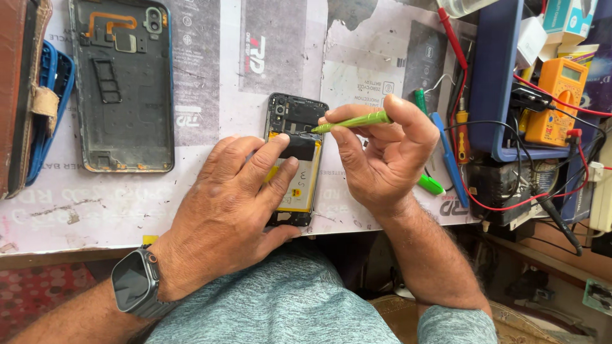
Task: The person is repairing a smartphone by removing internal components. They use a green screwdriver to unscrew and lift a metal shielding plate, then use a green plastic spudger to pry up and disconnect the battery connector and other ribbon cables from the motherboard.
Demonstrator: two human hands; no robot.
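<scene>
My left hand (233, 204) presses flat on the opened phone (294, 159); right hand (382, 150) fingers grip the green tool (354, 121), whose tip could slip and gouge the board

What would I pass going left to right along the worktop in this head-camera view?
Brown case → blue cover → detached phone back shell → left hand pressing the opened phone → right hand holding a green tool → blue pen → orange multimeter.
</scene>
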